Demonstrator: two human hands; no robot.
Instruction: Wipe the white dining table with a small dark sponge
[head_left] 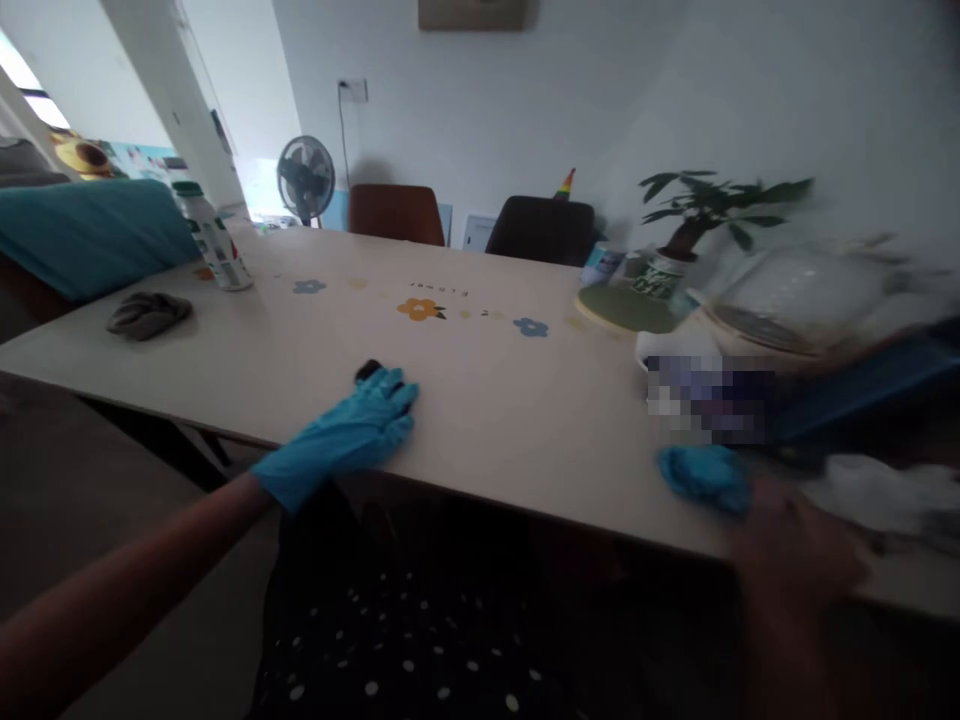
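My left hand (pixel 360 428), in a blue glove, lies flat on the pale table (pixel 487 400) near its front edge, fingers stretched out and holding nothing. A small black object (pixel 367 370) sits just beyond the fingertips. My right hand (pixel 705 475), also in a blue glove, is at the table's front right edge and looks bunched. It is smeared by motion, so its fingers do not show clearly. A crumpled white cloth (pixel 877 495) lies just right of it.
A white bottle with a green cap (pixel 214 245) and a grey rag (pixel 148 313) are at the far left. A potted plant (pixel 697 215), a round green mat (pixel 626 308) and a blurred glass bowl (pixel 802 295) crowd the right. Two chairs (pixel 395 213) and a fan (pixel 305 178) stand behind.
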